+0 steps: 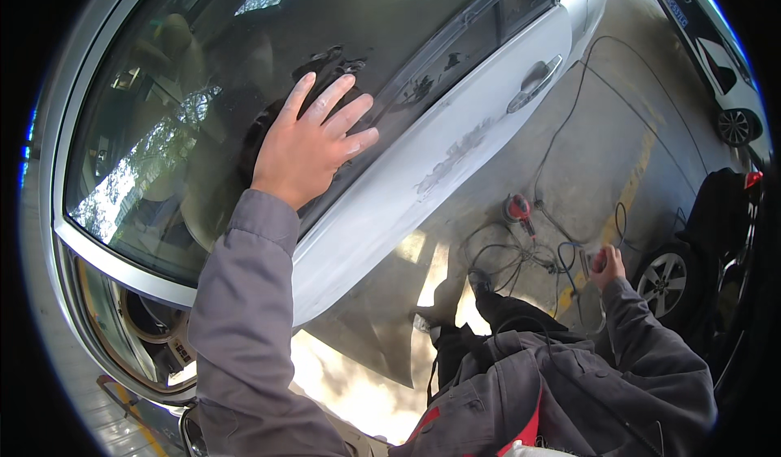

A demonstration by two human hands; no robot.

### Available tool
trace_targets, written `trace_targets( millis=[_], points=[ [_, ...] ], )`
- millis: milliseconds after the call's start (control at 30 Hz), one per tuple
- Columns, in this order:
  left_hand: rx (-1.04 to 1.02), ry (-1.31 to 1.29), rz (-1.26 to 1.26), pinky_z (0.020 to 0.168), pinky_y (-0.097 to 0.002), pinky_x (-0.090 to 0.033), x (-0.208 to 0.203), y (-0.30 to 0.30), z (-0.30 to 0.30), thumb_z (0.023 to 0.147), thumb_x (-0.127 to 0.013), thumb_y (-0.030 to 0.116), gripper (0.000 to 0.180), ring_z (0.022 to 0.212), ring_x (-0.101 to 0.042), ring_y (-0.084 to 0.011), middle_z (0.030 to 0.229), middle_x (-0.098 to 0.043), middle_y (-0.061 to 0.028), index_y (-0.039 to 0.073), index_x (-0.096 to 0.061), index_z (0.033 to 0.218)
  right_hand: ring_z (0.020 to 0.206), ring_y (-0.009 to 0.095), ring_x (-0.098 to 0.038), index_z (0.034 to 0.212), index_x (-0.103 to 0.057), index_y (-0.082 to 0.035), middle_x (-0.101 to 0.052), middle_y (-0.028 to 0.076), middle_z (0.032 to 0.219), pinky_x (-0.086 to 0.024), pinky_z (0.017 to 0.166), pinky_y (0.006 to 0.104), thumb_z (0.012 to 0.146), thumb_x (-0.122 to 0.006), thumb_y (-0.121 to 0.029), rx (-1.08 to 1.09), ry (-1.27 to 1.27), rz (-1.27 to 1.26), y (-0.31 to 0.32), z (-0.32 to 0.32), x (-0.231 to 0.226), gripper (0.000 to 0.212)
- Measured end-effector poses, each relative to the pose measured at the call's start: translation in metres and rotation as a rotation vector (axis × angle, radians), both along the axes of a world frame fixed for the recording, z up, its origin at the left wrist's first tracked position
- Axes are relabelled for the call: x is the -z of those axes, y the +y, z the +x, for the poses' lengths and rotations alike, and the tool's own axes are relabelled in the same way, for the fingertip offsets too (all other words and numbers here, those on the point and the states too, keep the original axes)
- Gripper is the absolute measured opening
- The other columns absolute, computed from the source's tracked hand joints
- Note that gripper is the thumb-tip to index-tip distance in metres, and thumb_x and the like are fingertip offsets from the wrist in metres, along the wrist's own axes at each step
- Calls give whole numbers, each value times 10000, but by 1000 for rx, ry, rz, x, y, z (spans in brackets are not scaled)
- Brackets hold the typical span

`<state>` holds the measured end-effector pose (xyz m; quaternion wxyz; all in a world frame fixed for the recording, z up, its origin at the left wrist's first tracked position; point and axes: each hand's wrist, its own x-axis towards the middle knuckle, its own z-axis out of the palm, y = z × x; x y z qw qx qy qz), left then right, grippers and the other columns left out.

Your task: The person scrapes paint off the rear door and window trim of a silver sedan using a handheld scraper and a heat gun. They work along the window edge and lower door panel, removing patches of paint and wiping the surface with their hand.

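My left hand (313, 139) is spread over the dusty side window (236, 42) of a silver-white car door (358, 249), its fingers apart and nothing in them. Whether its palm presses on the glass cannot be made out. Whitish dust marks the fingertips. Below the window, a dull grey scuffed patch (455, 160) runs along the door panel, short of the door handle (533, 84). Out to my right, my right hand (606, 267) is closed around something small and partly red, too hidden to name.
On the concrete floor lies a red and black power tool (518, 210) beside tangled hoses or cables (521, 258), near my feet. A dark car's wheel (663, 284) stands close on my right. Farther off is a white car (716, 58). A yellow line (639, 172) crosses the floor.
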<state>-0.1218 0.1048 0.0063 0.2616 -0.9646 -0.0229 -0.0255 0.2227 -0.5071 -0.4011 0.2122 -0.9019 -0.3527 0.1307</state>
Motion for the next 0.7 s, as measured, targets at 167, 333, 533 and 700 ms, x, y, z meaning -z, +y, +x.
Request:
trace_targets(
  millis=[167,333,533,700],
  points=[
    [-52,-22,-94,1316,-600,-291,12,-5,-3,956,-724,158,312,1569,-412,-253,1548,-592,62,345,-808,1192,958,396,-639,1255,-531,-122,-594,189,1099,-553,852,495,663,-870,-140,285,84,-288,-155,-30,33,682],
    [-104,-63,-85,1323,-600,-279,33,-19,-1,929,-766,259,314,1585,-391,-257,1570,-577,52,339,-787,1233,1089,483,-642,1394,-513,-159,-586,240,1200,-569,945,529,688,-847,-179,324,136,-371,-168,-37,29,781],
    [-124,-98,8,1282,-608,-329,23,-23,3,824,-831,191,405,1556,-438,-272,1584,-558,11,303,-747,1204,989,431,-668,1360,-582,-129,-618,199,1131,-574,857,482,711,-851,-116,134,24,-10,-43,-34,28,703],
    [-18,-110,3,1248,-622,-374,6,-5,-2,830,-806,180,381,1532,-470,-292,1569,-563,7,290,-712,1182,995,400,-668,1353,-601,-117,-636,162,1146,-565,850,449,688,-914,-84,-115,106,306,142,-54,-102,736]
  ],
)
